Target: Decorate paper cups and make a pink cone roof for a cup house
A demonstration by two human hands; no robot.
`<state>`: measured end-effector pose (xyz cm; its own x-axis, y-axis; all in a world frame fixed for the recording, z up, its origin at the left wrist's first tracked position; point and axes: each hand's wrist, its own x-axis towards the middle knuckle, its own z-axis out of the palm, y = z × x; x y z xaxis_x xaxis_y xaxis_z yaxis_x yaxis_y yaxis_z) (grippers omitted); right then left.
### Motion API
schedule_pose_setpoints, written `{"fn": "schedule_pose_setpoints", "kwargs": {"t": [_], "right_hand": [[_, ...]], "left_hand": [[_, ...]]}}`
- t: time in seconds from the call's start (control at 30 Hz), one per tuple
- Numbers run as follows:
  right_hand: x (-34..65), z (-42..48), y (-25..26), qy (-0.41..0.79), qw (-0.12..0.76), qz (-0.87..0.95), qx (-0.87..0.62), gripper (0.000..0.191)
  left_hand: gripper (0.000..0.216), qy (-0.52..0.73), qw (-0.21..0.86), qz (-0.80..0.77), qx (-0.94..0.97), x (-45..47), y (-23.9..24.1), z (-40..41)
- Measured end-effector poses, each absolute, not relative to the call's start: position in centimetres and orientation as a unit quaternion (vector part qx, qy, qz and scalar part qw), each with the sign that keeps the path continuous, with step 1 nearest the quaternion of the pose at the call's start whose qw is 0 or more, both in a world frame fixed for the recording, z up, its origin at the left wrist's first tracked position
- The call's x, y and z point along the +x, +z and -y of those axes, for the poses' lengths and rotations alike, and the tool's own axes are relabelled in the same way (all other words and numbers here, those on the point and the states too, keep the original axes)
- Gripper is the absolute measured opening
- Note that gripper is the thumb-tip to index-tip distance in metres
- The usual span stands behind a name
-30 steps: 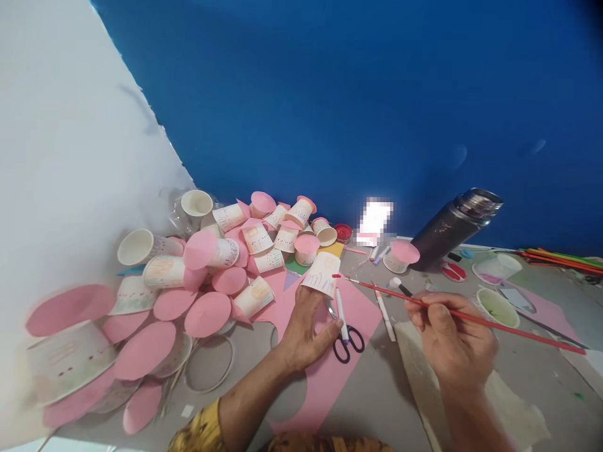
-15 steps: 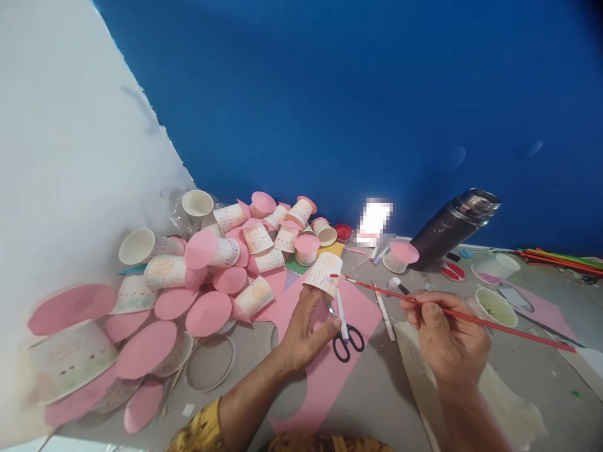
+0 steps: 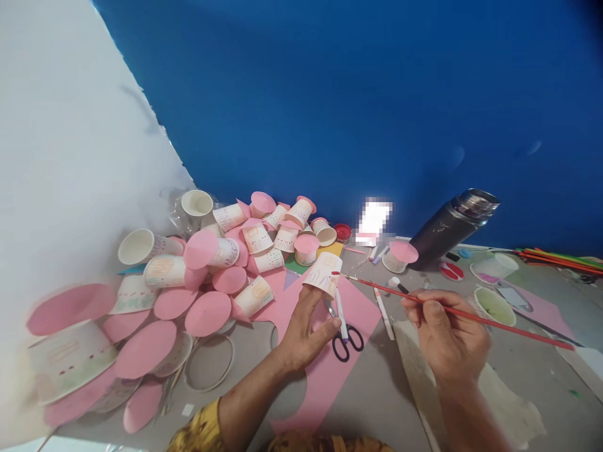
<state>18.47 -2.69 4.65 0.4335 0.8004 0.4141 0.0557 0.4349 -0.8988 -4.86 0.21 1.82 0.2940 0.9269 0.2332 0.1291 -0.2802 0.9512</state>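
Note:
On the fingers of my left hand (image 3: pixel 306 336) sits an upside-down white paper cup (image 3: pixel 321 271) with drawn marks on its side. Its rim points down, and some of the fingers are hidden inside it. My right hand (image 3: pixel 450 336) pinches a long red paintbrush (image 3: pixel 405 290) by the handle. The brush's red-coated tip is at the cup's right side; whether it touches cannot be made out. Below the cup, black-handled scissors (image 3: pixel 347 342) and a white marker (image 3: pixel 342 314) lie on cut pink paper (image 3: pixel 362 307).
A pile of decorated cups with pink paper cones (image 3: pixel 210 314) fills the left side. A dark flask (image 3: pixel 445 229) stands by the blue wall. To the right are a cup with greenish liquid (image 3: pixel 494 306), a cloth (image 3: pixel 499 389) and an open red paint lid (image 3: pixel 451 271).
The brush tip has shifted very slightly at the cup's side. Both hands hold nearly the same position.

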Motion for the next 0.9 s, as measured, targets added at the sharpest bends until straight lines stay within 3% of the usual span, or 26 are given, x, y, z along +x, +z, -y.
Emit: {"fn": "schedule_pose_setpoints", "kwargs": {"t": [0.4, 0.7, 0.9], "right_hand": [[18.5, 3.0, 4.3, 0.271, 0.697, 0.482, -0.456, 0.013], [18.7, 3.1, 4.7, 0.259, 0.712, 0.472, -0.45, 0.014], [18.8, 3.3, 4.4, 0.252, 0.686, 0.502, -0.463, 0.012]], "left_hand": [[0.031, 0.401, 0.341, -0.404, 0.748, -4.6, 1.2, -0.3], [0.053, 0.349, 0.24, -0.397, 0.815, -4.3, 0.8, -0.7], [0.036, 0.342, 0.178, -0.396, 0.834, -4.0, 0.2, -0.6]]}}
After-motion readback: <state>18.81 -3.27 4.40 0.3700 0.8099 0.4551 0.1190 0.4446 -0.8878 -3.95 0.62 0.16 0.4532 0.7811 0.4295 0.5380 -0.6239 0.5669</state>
